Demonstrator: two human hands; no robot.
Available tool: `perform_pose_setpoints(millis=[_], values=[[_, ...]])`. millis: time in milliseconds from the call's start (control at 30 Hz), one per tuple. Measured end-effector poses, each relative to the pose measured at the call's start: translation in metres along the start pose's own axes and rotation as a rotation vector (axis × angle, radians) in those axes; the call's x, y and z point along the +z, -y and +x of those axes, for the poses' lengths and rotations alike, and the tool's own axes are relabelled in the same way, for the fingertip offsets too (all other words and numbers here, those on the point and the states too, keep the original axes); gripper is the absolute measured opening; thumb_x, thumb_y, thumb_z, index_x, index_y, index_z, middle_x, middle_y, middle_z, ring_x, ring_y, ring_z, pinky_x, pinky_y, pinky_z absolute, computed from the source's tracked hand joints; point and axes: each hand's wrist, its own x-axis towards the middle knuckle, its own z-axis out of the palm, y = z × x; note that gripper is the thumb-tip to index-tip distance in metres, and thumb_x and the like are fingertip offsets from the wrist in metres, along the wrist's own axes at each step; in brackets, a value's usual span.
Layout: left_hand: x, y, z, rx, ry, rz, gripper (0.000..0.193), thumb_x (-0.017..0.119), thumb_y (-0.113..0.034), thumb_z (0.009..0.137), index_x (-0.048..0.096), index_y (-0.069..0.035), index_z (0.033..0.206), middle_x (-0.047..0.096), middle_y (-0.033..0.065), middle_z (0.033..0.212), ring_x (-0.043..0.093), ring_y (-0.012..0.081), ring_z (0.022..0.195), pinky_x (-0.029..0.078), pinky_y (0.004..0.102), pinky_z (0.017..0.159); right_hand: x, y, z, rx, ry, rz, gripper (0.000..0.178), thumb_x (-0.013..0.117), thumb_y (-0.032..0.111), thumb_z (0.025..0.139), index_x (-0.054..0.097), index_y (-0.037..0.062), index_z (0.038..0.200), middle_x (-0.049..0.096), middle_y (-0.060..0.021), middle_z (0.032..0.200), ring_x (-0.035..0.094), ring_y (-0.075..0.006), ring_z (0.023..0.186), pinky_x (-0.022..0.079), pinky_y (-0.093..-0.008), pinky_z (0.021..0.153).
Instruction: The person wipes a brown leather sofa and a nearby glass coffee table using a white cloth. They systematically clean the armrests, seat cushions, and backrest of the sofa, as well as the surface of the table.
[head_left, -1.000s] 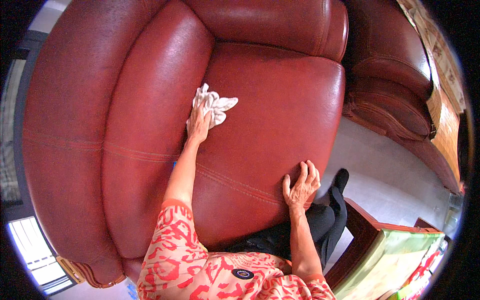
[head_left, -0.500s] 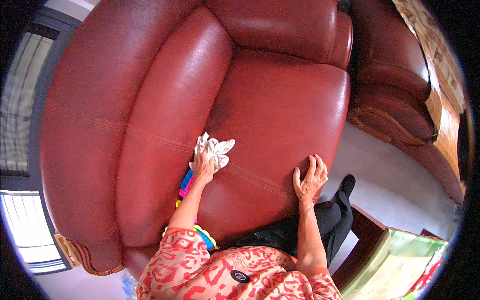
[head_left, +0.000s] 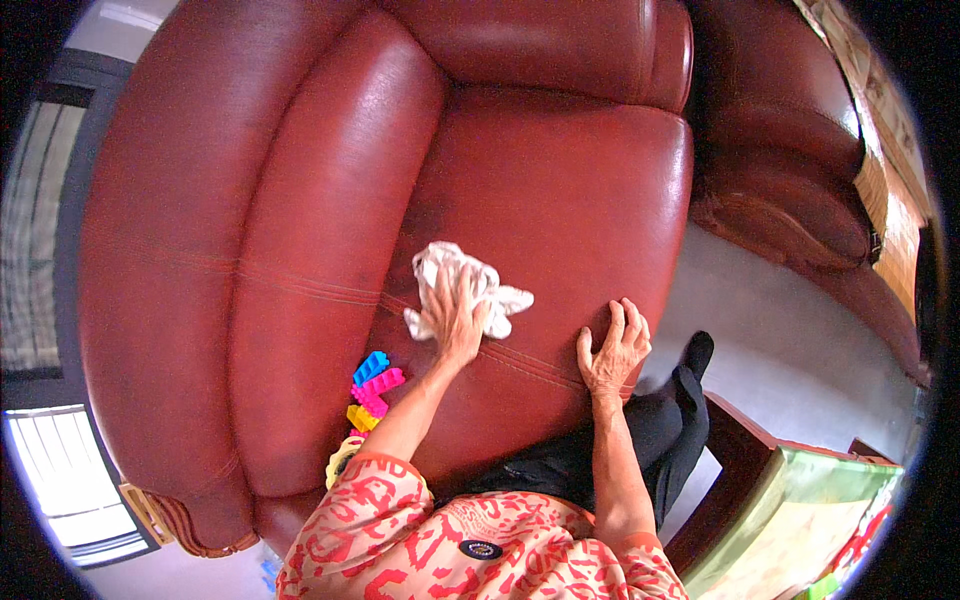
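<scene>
My left hand (head_left: 455, 322) lies over a crumpled white cloth (head_left: 507, 302), its fingers spread across it and pressing it against the red leather sofa seat (head_left: 570, 200). Part of the cloth is hidden under the palm. Near the seat's front edge, my right hand (head_left: 613, 352) rests on the leather with fingers apart and nothing in them. Beside my left forearm, along the crease with the backrest, sit a blue toy block (head_left: 371, 368), a pink toy block (head_left: 380, 385) and a yellow toy block (head_left: 362, 418).
A red padded backrest (head_left: 310, 230) rises on the left, and an armrest (head_left: 550, 50) closes the far end. Another red sofa (head_left: 785, 110) stands at the far right. A table with a green cover (head_left: 790, 520) is at the lower right, beside my black-clad legs (head_left: 665, 435).
My left hand has slid the cloth rightward from the backrest crease onto the seat, uncovering more of the toy blocks. My right hand stays at the front edge.
</scene>
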Motion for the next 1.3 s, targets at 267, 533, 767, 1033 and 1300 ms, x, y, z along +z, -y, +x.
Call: perform_pose_setpoints(millis=[267, 533, 767, 1033, 1300], values=[[-0.001, -0.047, 0.124, -0.319, 0.171, -0.097, 0.080, 0.047, -0.067, 0.085, 0.021, -0.029, 0.150, 0.006, 0.0159, 0.158, 0.008, 0.0505, 0.140, 0.018, 0.0738, 0.100, 0.004, -0.003, -0.003, -0.010, -0.002, -0.029, 0.060, 0.066, 0.031, 0.073, 0.050, 0.0101, 0.127, 0.043, -0.0095, 0.137, 0.037, -0.0327, 0.125, 0.030, -0.0488, 0.101], [-0.001, -0.044, 0.074, -0.105, 0.108, -0.016, 0.075, 0.057, -0.056, 0.085, 0.028, -0.032, 0.149, 0.010, 0.0161, 0.157, 0.014, 0.0467, 0.140, 0.018, 0.0708, 0.103, 0.000, 0.005, 0.000, 0.006, -0.003, -0.018, 0.059, 0.067, 0.027, 0.073, 0.050, 0.0110, 0.127, 0.044, -0.0099, 0.136, 0.038, -0.0338, 0.126, 0.029, -0.0475, 0.104], [-0.025, -0.042, -0.087, 0.172, 0.203, 0.000, 0.073, 0.065, -0.039, 0.081, 0.034, -0.032, 0.146, 0.015, 0.0184, 0.155, 0.015, 0.0465, 0.139, 0.014, 0.0670, 0.106, -0.001, 0.002, 0.001, -0.039, -0.013, -0.011, 0.058, 0.066, 0.029, 0.075, 0.051, 0.0097, 0.127, 0.045, -0.0101, 0.136, 0.039, -0.0342, 0.125, 0.032, -0.0483, 0.101], [-0.038, -0.024, -0.156, 0.342, 0.376, -0.028, 0.072, 0.071, -0.049, 0.076, 0.042, -0.033, 0.140, 0.016, 0.0167, 0.154, 0.013, 0.0490, 0.139, 0.011, 0.0715, 0.106, -0.001, 0.003, 0.001, -0.046, 0.005, -0.002, 0.058, 0.067, 0.028, 0.076, 0.050, 0.0088, 0.128, 0.045, -0.0105, 0.136, 0.038, -0.0343, 0.125, 0.031, -0.0476, 0.102], [-0.027, 0.017, -0.077, 0.033, -0.066, -0.001, 0.066, 0.063, -0.046, 0.084, 0.043, -0.019, 0.141, 0.026, 0.0174, 0.151, 0.020, 0.0447, 0.138, 0.021, 0.0613, 0.108, 0.000, -0.001, -0.001, -0.043, 0.003, -0.044, 0.059, 0.067, 0.029, 0.075, 0.050, 0.0090, 0.128, 0.044, -0.0105, 0.137, 0.039, -0.0349, 0.125, 0.032, -0.0481, 0.102]])
